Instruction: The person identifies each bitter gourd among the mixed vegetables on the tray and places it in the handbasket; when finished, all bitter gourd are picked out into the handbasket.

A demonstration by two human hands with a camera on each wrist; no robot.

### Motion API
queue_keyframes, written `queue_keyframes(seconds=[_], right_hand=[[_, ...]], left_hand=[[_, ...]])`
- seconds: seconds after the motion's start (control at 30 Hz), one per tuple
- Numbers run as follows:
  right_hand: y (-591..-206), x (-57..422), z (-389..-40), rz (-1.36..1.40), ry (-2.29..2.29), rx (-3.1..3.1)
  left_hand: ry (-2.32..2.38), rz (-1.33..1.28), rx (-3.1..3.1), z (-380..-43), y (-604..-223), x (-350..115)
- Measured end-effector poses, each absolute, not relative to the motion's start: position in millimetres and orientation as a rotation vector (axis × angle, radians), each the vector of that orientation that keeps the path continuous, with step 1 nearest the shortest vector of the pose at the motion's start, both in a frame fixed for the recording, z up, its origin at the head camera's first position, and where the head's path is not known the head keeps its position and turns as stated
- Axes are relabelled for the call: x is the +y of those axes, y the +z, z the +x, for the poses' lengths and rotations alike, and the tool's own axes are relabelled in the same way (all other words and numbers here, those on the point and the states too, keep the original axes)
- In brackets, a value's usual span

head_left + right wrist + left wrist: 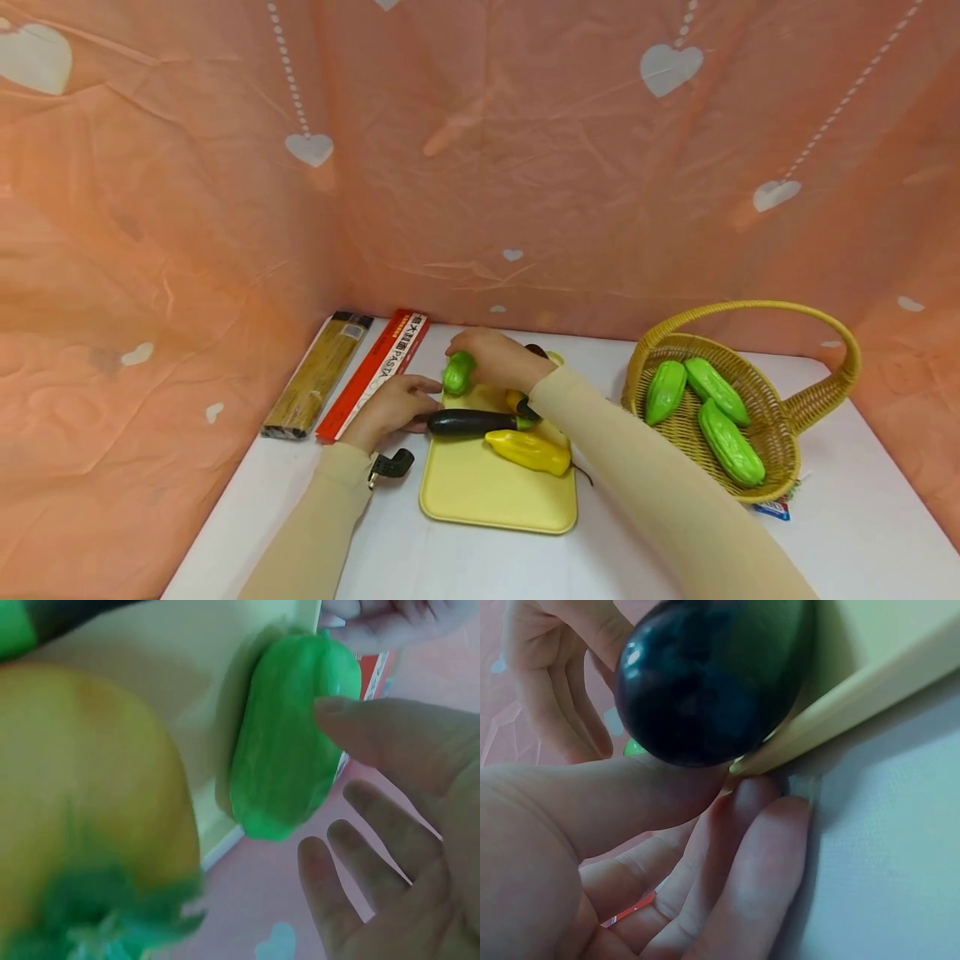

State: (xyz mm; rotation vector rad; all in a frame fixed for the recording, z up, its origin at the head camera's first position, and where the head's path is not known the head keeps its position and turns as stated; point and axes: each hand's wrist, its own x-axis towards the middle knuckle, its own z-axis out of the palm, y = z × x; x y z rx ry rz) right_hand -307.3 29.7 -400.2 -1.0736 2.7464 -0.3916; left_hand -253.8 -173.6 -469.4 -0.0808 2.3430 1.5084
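Observation:
A yellow tray [495, 500] holds a dark eggplant [461, 423], a yellow pepper-shaped vegetable [528, 451] and a ridged green vegetable like a bitter melon [292, 735]. My left hand [393, 408] pinches the tray's left rim [840, 712], thumb above and fingers below, beside the eggplant's rounded end [705, 690]. Over the far left corner, my right hand [495, 358] is at the green vegetable. Its thumb lies against that vegetable while the other fingers extend apart, past the tray edge. A yellow-orange vegetable with a green leafy top [90, 787] is close by, partly hidden by my right arm.
A wicker basket [787, 433] with a tall handle stands on the right, with several green vegetables inside. To the left lie a red-and-white pasta box [375, 375] and a brown noodle pack [318, 375]. A pinkish heart-patterned cloth [480, 200] hangs behind the table.

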Motion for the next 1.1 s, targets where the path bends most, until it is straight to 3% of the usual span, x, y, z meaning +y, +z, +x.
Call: queue_keyframes(seconds=[0.53,1.1], right_hand=[[-410,25,-301,-0.942,-0.398,2.757],[-411,28,-302,-1.045,-0.214,2.871]], left_hand=[[1.533,-0.070,2.306,-251,-469,-174],[1.518,-0.044,2.325,-255,-469,-175]])
